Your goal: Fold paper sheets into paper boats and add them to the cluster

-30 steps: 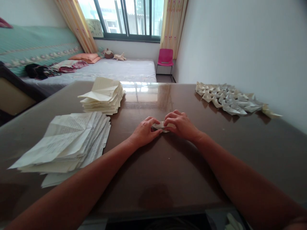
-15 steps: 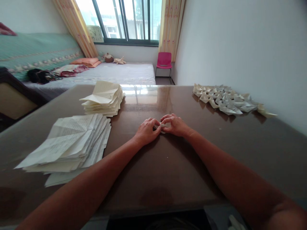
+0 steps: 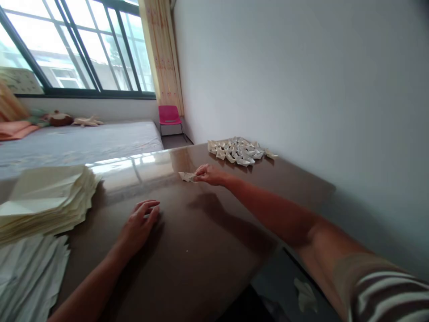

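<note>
Pinched in my right hand (image 3: 208,174) is a folded paper boat (image 3: 187,177), held by its right end above the tabletop. My right arm stretches forward, with the hand just left of a cluster of folded paper boats (image 3: 239,150). Resting low over the brown table (image 3: 187,232), my left hand (image 3: 140,223) has its fingers loosely curved and apart, holding nothing. It lies to the right of the paper stacks and well apart from the boat.
A stack of cream paper (image 3: 50,192) and a stack of greyish written sheets (image 3: 30,273) stand at the left. The white wall (image 3: 284,80) runs along the right. Beyond the table are a bed (image 3: 127,136) and a pink chair (image 3: 169,115).
Both hands were together on the small folded paper. Now they are apart: the right has carried the paper boat toward the cluster, the left has let go. The view has turned right.
</note>
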The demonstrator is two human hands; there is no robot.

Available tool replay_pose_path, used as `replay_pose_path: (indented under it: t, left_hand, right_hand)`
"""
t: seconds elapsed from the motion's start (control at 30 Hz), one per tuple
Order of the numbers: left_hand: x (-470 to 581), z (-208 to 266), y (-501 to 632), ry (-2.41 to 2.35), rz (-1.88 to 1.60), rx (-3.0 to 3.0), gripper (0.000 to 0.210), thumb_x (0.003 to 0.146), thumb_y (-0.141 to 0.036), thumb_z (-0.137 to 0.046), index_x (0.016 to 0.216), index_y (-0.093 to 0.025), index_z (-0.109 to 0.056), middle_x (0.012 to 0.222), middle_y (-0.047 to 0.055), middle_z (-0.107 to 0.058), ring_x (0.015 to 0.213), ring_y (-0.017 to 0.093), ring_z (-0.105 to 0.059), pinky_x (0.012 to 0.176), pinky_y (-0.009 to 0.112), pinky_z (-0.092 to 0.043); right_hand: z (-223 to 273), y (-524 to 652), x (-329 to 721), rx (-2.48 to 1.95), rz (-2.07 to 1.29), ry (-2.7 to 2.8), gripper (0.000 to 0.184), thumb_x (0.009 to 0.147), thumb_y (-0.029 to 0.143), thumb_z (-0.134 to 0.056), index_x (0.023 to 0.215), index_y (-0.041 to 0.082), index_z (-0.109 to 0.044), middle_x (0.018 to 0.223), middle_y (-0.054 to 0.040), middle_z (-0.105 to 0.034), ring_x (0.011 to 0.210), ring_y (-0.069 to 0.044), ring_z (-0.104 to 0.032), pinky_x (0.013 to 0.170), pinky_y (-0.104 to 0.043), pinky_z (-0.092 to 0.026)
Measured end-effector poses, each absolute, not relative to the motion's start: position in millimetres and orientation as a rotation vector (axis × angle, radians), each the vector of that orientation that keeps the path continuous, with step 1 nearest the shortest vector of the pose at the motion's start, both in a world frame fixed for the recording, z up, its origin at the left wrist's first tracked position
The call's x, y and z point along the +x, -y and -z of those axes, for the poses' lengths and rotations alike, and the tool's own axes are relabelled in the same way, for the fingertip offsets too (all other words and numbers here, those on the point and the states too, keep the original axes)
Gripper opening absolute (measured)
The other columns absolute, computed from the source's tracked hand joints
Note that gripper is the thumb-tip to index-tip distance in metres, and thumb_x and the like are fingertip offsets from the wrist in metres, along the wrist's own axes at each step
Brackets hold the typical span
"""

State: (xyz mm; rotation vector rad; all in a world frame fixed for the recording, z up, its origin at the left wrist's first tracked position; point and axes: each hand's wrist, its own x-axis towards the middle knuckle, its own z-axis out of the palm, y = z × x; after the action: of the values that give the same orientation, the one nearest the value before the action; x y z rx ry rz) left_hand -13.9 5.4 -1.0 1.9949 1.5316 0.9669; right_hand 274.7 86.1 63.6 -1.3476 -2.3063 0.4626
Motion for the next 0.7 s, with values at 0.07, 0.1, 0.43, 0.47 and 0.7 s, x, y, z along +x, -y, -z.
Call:
replay_pose_path:
  t: [0.07, 0.1, 0.43, 0.47, 0.7]
  left_hand:
    - [-16.4, 3.1, -6.0, -1.553, -0.945, 2.083, 0.05, 0.083, -0.059, -0.041, 0.107, -0.02, -0.061, 0.119, 0.008, -0.056, 0.081, 0.019, -0.068, 0.077, 0.034, -0.057]
    - [-17.3, 4.5, -6.6, -1.563, -0.937, 2.114, 0.05, 0.083, -0.059, -0.041, 0.106, -0.02, -0.062, 0.118, 0.008, -0.056, 0.086, 0.02, -0.067, 0.079, 0.034, -0.056]
    - [-19.9, 4.6, -10.6, -1.756, -0.73, 2.278, 0.043, 0.081, -0.055, -0.044, 0.107, -0.027, -0.063, 0.114, 0.005, -0.065, 0.08, 0.021, -0.068, 0.072, 0.031, -0.055]
    - [-20.1, 3.1, -10.9, -1.766, -0.724, 2.275, 0.042, 0.081, -0.054, -0.045, 0.106, -0.027, -0.064, 0.113, 0.005, -0.066, 0.08, 0.021, -0.069, 0.072, 0.031, -0.055]
    - [-22.6, -1.6, -10.2, -1.808, -0.693, 2.252, 0.041, 0.078, -0.055, -0.048, 0.101, -0.027, -0.066, 0.107, 0.002, -0.069, 0.077, 0.02, -0.069, 0.067, 0.027, -0.056]
  right_hand:
    - [-74.2, -82.0, 320.8, -1.453, -0.39, 2.27, 0.021, 0.074, 0.034, -0.07, 0.087, 0.019, -0.076, 0.088, 0.0006, -0.073, 0.076, -0.012, -0.06, 0.067, -0.019, -0.041]
    - [-78.3, -77.9, 348.9, -1.652, -0.304, 2.193, 0.021, 0.073, 0.036, -0.071, 0.087, 0.023, -0.077, 0.086, 0.0031, -0.073, 0.075, -0.011, -0.061, 0.067, -0.018, -0.041]
    - [-67.6, -58.0, 579.9, -2.529, 0.205, 1.405, 0.031, 0.083, 0.04, -0.054, 0.088, 0.018, -0.073, 0.096, -0.0147, -0.067, 0.107, -0.031, -0.05, 0.078, -0.04, -0.042]
    - [-63.4, -64.9, 585.7, -2.554, 0.229, 1.391, 0.03, 0.083, 0.041, -0.054, 0.088, 0.018, -0.073, 0.1, -0.0146, -0.066, 0.112, -0.032, -0.046, 0.081, -0.043, -0.041]
    - [-42.9, -120.0, 592.7, -2.645, 0.263, 1.426, 0.029, 0.079, 0.035, -0.06, 0.1, 0.016, -0.068, 0.11, -0.013, -0.061, 0.119, -0.031, -0.038, 0.09, -0.051, -0.034]
